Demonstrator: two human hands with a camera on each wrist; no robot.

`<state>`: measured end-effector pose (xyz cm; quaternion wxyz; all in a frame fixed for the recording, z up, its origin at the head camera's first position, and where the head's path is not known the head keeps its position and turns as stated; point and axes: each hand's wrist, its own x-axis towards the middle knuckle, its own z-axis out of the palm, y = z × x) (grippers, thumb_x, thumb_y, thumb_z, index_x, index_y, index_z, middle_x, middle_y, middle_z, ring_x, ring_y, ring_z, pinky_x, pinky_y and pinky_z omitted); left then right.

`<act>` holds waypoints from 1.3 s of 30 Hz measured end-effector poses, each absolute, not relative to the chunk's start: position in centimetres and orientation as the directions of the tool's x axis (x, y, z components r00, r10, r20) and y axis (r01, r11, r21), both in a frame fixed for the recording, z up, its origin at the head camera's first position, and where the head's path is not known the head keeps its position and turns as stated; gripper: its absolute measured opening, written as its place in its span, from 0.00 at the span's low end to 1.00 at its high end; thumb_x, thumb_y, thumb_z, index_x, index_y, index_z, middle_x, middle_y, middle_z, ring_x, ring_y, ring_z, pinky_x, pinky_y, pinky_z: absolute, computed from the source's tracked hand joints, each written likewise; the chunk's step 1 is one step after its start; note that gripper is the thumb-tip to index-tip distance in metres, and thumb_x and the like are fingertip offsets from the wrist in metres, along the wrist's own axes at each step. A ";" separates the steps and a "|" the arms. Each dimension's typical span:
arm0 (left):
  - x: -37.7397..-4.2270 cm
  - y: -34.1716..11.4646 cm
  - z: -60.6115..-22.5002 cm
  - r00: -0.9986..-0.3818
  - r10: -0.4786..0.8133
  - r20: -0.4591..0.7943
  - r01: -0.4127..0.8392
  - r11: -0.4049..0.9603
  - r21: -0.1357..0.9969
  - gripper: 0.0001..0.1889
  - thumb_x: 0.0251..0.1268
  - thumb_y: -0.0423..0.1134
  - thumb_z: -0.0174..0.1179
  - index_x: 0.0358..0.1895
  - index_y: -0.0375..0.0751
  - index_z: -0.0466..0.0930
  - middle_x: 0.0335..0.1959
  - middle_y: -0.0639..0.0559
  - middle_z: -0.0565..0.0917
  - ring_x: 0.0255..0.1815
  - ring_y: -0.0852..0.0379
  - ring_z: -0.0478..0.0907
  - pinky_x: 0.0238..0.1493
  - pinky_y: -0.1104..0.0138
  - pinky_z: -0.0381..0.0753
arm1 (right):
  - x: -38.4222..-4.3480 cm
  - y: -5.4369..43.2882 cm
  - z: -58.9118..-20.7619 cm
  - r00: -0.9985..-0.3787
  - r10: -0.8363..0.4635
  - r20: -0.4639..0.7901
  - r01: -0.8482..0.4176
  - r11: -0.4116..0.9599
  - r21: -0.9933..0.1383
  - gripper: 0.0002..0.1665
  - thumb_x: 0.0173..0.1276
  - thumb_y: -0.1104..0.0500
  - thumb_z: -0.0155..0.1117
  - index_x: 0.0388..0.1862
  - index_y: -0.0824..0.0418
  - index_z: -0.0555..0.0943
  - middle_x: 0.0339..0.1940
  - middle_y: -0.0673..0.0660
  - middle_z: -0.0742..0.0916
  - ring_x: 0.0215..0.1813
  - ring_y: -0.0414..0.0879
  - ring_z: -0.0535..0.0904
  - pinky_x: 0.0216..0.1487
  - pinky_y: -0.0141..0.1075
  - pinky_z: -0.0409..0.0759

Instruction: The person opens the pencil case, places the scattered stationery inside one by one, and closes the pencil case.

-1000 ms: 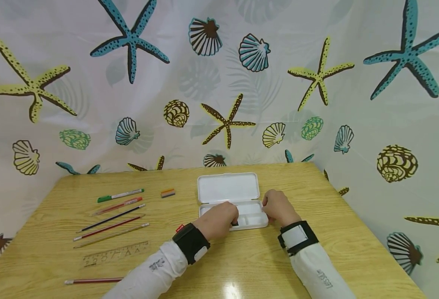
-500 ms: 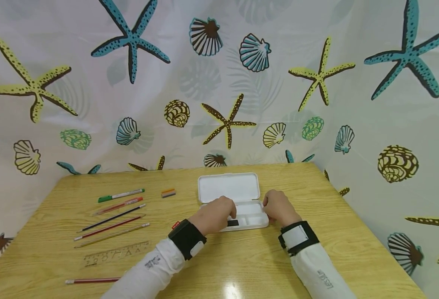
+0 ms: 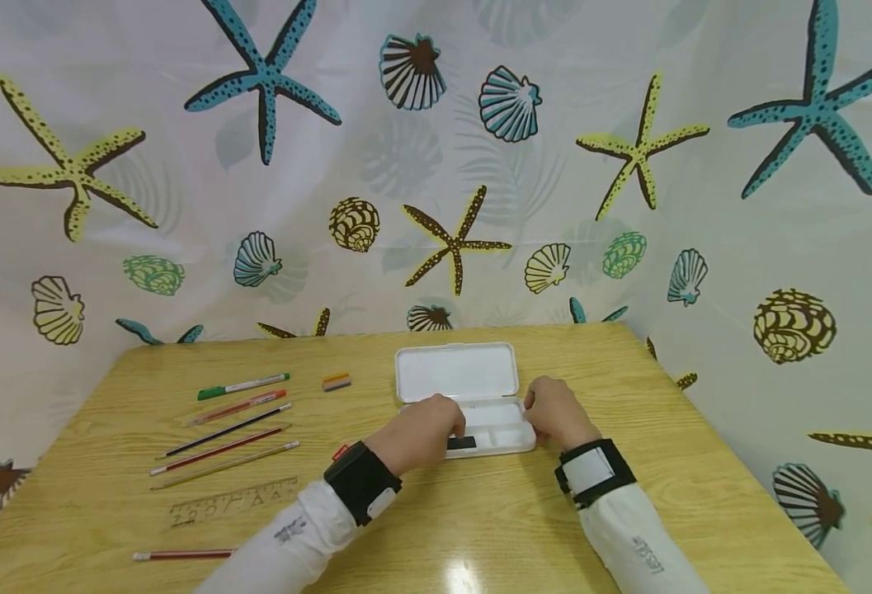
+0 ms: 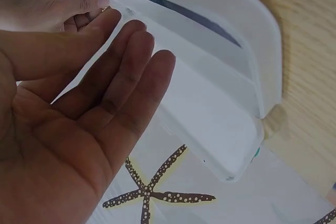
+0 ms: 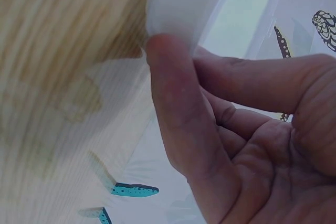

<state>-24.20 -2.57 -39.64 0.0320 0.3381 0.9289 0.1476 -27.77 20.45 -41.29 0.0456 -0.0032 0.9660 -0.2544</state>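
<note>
A white pencil case (image 3: 516,438) stands on the table with its lid (image 3: 456,373) raised at the back. My left hand (image 3: 422,431) is over the case's left part, which it hides in the head view. In the left wrist view its fingers (image 4: 157,80) are slightly bent and apart from the thumb, with nothing between them. A small black rectangular block (image 3: 461,443) lies in the front compartment beside that hand. My right hand (image 3: 558,411) pinches the right end of the case between thumb and fingers (image 5: 176,87), as the right wrist view shows.
Left on the table lie a green-capped pen (image 3: 242,387), an orange-red pen (image 3: 237,407), several pencils (image 3: 223,465) and a clear ruler (image 3: 231,501). Two small sticks, orange and grey (image 3: 336,382), lie left of the case. A patterned curtain (image 3: 317,148) hangs behind the table.
My left hand has drawn back a little to the left and off the black block, which now shows in the front compartment. The right hand keeps its grip on the case.
</note>
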 end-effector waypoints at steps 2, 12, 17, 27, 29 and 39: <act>-23.9 -3.1 -39.6 -0.768 0.638 0.049 0.621 0.724 0.302 0.09 0.64 0.24 0.61 0.36 0.40 0.89 0.31 0.55 0.86 0.30 0.65 0.76 0.31 0.75 0.74 | -27.8 20.4 -41.3 -0.995 -0.031 -0.090 0.018 0.870 -0.492 0.02 0.63 0.69 0.63 0.32 0.69 0.80 0.27 0.60 0.83 0.22 0.47 0.78 0.21 0.32 0.75; -21.5 -9.0 -37.9 -0.821 0.565 0.083 0.563 0.778 0.278 0.04 0.63 0.30 0.66 0.39 0.38 0.89 0.36 0.50 0.88 0.32 0.61 0.78 0.34 0.68 0.80 | -27.8 20.4 -41.1 -0.994 -0.034 -0.105 0.022 0.870 -0.492 0.02 0.65 0.68 0.62 0.35 0.69 0.80 0.30 0.62 0.84 0.23 0.47 0.80 0.22 0.33 0.78; -20.1 -12.5 -36.9 -0.879 0.475 0.040 0.467 0.842 0.268 0.06 0.61 0.29 0.67 0.40 0.39 0.89 0.38 0.50 0.87 0.38 0.58 0.82 0.42 0.62 0.85 | -27.6 20.6 -41.2 -0.994 -0.031 -0.109 0.027 0.869 -0.493 0.03 0.65 0.68 0.62 0.35 0.69 0.80 0.30 0.62 0.84 0.23 0.47 0.80 0.22 0.33 0.78; -17.5 -20.2 -36.3 -0.915 0.401 -0.037 0.373 0.878 0.300 0.08 0.60 0.27 0.67 0.40 0.42 0.87 0.39 0.50 0.86 0.42 0.53 0.83 0.40 0.62 0.84 | -27.3 20.7 -41.3 -0.992 -0.035 -0.118 0.028 0.872 -0.490 0.02 0.64 0.69 0.62 0.32 0.69 0.80 0.28 0.61 0.83 0.22 0.47 0.80 0.21 0.33 0.77; -17.1 -21.4 -36.4 -0.920 0.386 -0.064 0.350 0.885 0.306 0.09 0.59 0.28 0.67 0.41 0.42 0.87 0.40 0.50 0.87 0.43 0.52 0.84 0.40 0.61 0.84 | -27.3 20.6 -41.3 -0.992 -0.035 -0.118 0.027 0.871 -0.490 0.02 0.64 0.69 0.62 0.33 0.69 0.80 0.29 0.62 0.84 0.23 0.48 0.81 0.21 0.33 0.78; -14.7 -25.6 -38.6 -0.905 0.370 -0.208 0.291 0.898 0.330 0.09 0.56 0.31 0.70 0.38 0.49 0.84 0.35 0.56 0.83 0.34 0.61 0.76 0.36 0.66 0.77 | -27.8 20.3 -41.3 -0.992 -0.035 -0.119 0.029 0.868 -0.495 0.02 0.64 0.68 0.63 0.34 0.69 0.80 0.30 0.62 0.84 0.23 0.47 0.80 0.22 0.33 0.78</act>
